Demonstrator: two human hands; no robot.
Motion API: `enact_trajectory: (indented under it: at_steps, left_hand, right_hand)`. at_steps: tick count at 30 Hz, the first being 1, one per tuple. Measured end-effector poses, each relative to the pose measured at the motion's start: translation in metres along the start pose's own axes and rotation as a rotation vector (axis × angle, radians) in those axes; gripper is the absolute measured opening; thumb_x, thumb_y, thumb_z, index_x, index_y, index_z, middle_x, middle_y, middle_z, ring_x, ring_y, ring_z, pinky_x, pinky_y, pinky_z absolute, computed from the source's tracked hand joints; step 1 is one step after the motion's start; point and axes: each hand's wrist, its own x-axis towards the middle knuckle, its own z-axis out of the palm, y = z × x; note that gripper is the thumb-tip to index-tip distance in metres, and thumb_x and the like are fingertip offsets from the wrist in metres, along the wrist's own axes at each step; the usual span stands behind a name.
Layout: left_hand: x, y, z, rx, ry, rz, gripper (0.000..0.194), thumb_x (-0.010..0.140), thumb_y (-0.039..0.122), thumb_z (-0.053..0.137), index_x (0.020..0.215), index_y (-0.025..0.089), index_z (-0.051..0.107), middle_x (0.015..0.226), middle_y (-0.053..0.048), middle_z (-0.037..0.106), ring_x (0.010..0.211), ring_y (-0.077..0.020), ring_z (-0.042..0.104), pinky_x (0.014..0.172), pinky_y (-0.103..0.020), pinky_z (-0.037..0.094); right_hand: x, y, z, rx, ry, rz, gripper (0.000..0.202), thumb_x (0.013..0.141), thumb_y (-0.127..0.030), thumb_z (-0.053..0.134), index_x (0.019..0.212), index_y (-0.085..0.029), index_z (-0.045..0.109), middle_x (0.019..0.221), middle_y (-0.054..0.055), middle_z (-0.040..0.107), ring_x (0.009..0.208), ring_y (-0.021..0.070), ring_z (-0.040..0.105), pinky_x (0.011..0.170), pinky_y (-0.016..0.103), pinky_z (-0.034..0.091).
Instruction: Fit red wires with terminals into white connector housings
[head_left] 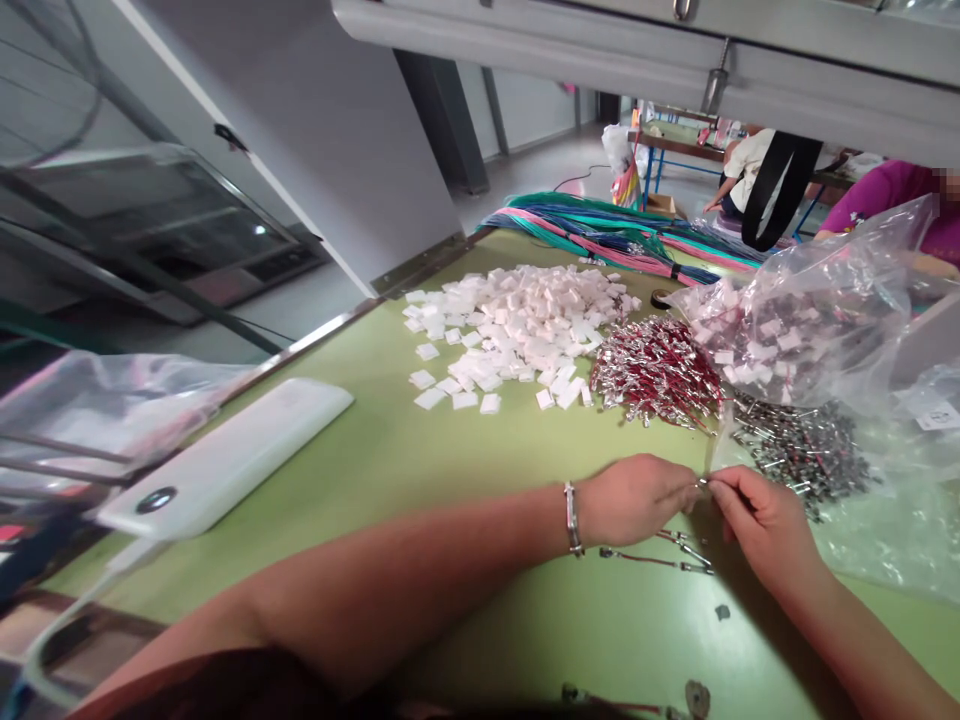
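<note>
Fingertip to fingertip, my left hand [637, 497] and my right hand [769, 520] meet over the green table, both closed in a pinch. A small shiny metal terminal [702, 483] shows between them; most of it is hidden by the fingers. Just below my hands lie a few short red wires [652, 560] with metal ends. Beyond them are a heap of short red wires [656, 372] with silver terminals and a heap of dark wires [802, 445]. Many white plastic connector housings [525, 320] are spread out farther left.
A white power bank [232, 460] with a cable lies at the left edge. Clear plastic bags [832, 270] holding white pieces stand at right. Bundles of coloured wires [600, 230] lie at the back. A metal beam [600, 60] hangs overhead. Other people sit beyond.
</note>
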Motion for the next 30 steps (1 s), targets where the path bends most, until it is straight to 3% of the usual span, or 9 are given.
enact_trajectory:
  at_steps: [7, 11, 16, 21, 23, 26, 28, 30]
  left_hand:
    - [-0.001, 0.001, -0.007, 0.092, -0.052, 0.008, 0.029, 0.098, 0.028, 0.037, 0.085, 0.018, 0.06, 0.073, 0.0, 0.06, 0.065, -0.0119, 0.051, 0.058, -0.022, 0.036]
    - [-0.002, 0.003, -0.008, 0.271, -0.072, 0.044, 0.031, 0.098, 0.03, 0.036, 0.085, 0.019, 0.062, 0.072, -0.002, 0.061, 0.062, -0.0143, 0.052, 0.057, -0.026, 0.036]
    - [-0.002, 0.008, -0.007, 0.508, -0.17, 0.107, 0.012, 0.079, 0.012, 0.055, 0.083, 0.02, 0.063, 0.062, 0.0, 0.058, 0.052, -0.0143, 0.05, 0.051, -0.027, 0.032]
    - [0.0, 0.006, -0.005, 0.54, -0.057, 0.141, 0.011, 0.081, 0.013, 0.055, 0.081, 0.019, 0.064, 0.066, -0.003, 0.061, 0.053, -0.0154, 0.052, 0.048, -0.028, 0.032]
    - [0.0, 0.003, -0.005, 0.492, 0.034, 0.18, 0.015, 0.087, 0.023, 0.054, 0.08, 0.018, 0.065, 0.071, -0.005, 0.062, 0.06, -0.0167, 0.055, 0.052, -0.029, 0.036]
    - [-0.003, 0.002, -0.006, 0.399, 0.128, 0.223, 0.035, 0.088, 0.046, 0.057, 0.073, 0.016, 0.066, 0.073, -0.006, 0.062, 0.067, -0.0184, 0.057, 0.06, -0.03, 0.041]
    - [-0.005, 0.005, -0.006, 0.363, 0.134, 0.173, 0.047, 0.088, 0.054, 0.053, 0.064, 0.016, 0.064, 0.063, -0.005, 0.059, 0.059, -0.0163, 0.054, 0.058, -0.029, 0.041]
    - [-0.008, 0.008, -0.005, 0.336, 0.112, 0.106, 0.053, 0.092, 0.054, 0.047, 0.058, 0.016, 0.062, 0.055, -0.003, 0.056, 0.051, -0.0138, 0.049, 0.053, -0.028, 0.037]
  right_hand:
    - [0.0, -0.006, -0.002, -0.015, -0.007, -0.063, 0.026, 0.091, -0.035, 0.047, 0.074, -0.021, 0.062, 0.052, -0.003, 0.058, 0.047, 0.0121, 0.054, 0.05, 0.022, 0.04]
    - [0.002, -0.007, -0.005, -0.077, -0.087, -0.11, 0.026, 0.089, -0.031, 0.047, 0.071, -0.02, 0.062, 0.056, -0.002, 0.061, 0.051, 0.0119, 0.054, 0.052, 0.022, 0.038]
    - [-0.003, -0.011, 0.0, -0.037, -0.215, -0.019, 0.027, 0.085, -0.029, 0.047, 0.061, -0.02, 0.056, 0.052, -0.002, 0.058, 0.049, 0.0116, 0.051, 0.049, 0.022, 0.035]
    - [0.006, -0.01, -0.012, 0.014, -0.27, 0.087, 0.03, 0.088, -0.032, 0.047, 0.062, -0.021, 0.06, 0.054, -0.002, 0.061, 0.051, 0.0133, 0.054, 0.051, 0.024, 0.039]
    - [0.022, -0.005, -0.026, -0.091, -0.16, 0.062, 0.027, 0.088, -0.036, 0.049, 0.073, -0.022, 0.067, 0.065, 0.0, 0.067, 0.057, 0.0149, 0.057, 0.056, 0.026, 0.042]
    - [0.054, 0.002, -0.04, -0.36, 0.124, 0.092, 0.028, 0.088, -0.04, 0.049, 0.087, -0.02, 0.069, 0.076, 0.004, 0.07, 0.063, 0.0175, 0.06, 0.063, 0.029, 0.044]
    - [0.074, 0.002, -0.037, -0.595, 0.141, 0.115, 0.031, 0.088, -0.043, 0.051, 0.091, -0.018, 0.069, 0.081, 0.007, 0.071, 0.069, 0.0208, 0.063, 0.064, 0.03, 0.044]
    - [0.087, -0.001, -0.025, -0.826, 0.068, 0.139, 0.036, 0.089, -0.046, 0.052, 0.096, -0.014, 0.068, 0.086, 0.013, 0.071, 0.072, 0.0241, 0.065, 0.062, 0.031, 0.043]
